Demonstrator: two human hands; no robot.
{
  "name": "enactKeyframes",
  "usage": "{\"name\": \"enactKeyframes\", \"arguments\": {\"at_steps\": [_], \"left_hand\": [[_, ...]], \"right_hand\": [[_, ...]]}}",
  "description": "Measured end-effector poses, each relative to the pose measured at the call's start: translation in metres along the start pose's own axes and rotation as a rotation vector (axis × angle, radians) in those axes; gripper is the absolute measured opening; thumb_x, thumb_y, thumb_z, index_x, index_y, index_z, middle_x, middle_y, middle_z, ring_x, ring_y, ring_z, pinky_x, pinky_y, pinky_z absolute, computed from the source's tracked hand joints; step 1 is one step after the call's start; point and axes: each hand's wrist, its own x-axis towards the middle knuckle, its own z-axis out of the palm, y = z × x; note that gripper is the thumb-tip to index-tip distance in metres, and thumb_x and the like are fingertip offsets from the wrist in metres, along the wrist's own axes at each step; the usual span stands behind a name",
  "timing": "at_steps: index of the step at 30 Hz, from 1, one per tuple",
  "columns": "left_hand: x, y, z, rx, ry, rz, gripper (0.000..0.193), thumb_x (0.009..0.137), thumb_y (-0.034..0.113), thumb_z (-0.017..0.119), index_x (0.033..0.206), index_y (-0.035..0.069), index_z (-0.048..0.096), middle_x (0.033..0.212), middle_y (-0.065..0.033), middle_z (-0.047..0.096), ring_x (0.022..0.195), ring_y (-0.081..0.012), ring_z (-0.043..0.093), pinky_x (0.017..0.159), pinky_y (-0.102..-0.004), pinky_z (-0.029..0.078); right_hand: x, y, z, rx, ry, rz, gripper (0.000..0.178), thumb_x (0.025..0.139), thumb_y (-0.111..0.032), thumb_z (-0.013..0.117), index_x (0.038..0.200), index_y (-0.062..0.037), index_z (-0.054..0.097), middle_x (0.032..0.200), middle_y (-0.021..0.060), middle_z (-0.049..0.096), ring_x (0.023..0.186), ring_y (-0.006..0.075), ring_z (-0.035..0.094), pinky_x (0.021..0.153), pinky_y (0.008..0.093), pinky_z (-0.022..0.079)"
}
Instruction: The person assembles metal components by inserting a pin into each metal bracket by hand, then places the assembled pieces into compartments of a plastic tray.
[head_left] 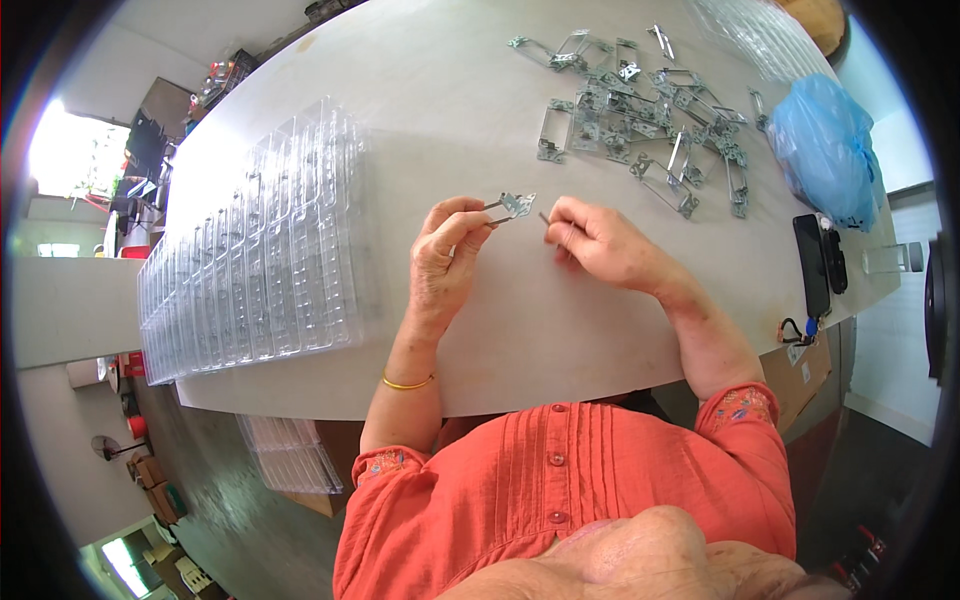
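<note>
My left hand (448, 245) pinches a small metal bracket frame (517, 205) by its thin rods, with the plate end pointing right. Just right of it, my right hand (590, 240) is closed, and a short thin metal rod-like piece (543, 217) sticks out from its fingertips toward the bracket. A small gap shows between the two; the rest of that piece is hidden in the fingers. Beyond my right hand lies a loose pile of similar metal bracket frames (625, 112), each with plates joined by thin rods.
Clear plastic compartment trays (265, 230) are stacked on the table's left side. At the right sit a blue plastic bag (825, 145), a black phone (812, 265) and a clear cup (890, 258). More clear plastic trays (760, 35) lie at the far right. A cardboard box (808, 375) stands below the right edge.
</note>
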Motion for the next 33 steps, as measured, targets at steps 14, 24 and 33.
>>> {"name": "enactKeyframes", "arguments": {"at_steps": [14,24,33], "left_hand": [[0.001,-0.011,-0.002,0.384,-0.082,0.152,0.013,0.088,0.004,0.067,0.100,0.003,0.072,0.127,-0.0154,0.065,0.127,-0.0359,0.056,0.101,-0.0430,0.048],[0.000,-0.018,0.001,0.446,-0.007,0.163,0.030,0.088,-0.007,0.059,0.115,0.004,0.068,0.124,-0.0147,0.066,0.120,-0.0325,0.060,0.095,-0.0390,0.052],[-0.001,-0.006,0.002,0.432,0.028,0.131,0.013,0.085,0.005,0.068,0.098,0.004,0.068,0.098,-0.0104,0.067,0.084,-0.0274,0.066,0.070,-0.0372,0.053]], "right_hand": [[0.010,0.015,0.013,0.309,0.025,-0.143,0.016,0.104,-0.013,0.052,0.102,0.0014,0.060,0.102,0.0085,0.066,0.086,0.0137,0.067,0.079,0.0294,0.056],[0.007,0.014,0.020,0.289,-0.009,-0.033,0.018,0.103,-0.017,0.054,0.099,0.0002,0.060,0.086,0.0069,0.068,0.077,0.0132,0.069,0.068,0.0280,0.055],[0.017,0.019,0.017,0.278,0.072,-0.081,0.017,0.103,-0.016,0.054,0.099,-0.0009,0.061,0.089,0.0050,0.067,0.077,0.0129,0.069,0.068,0.0272,0.054]]}}
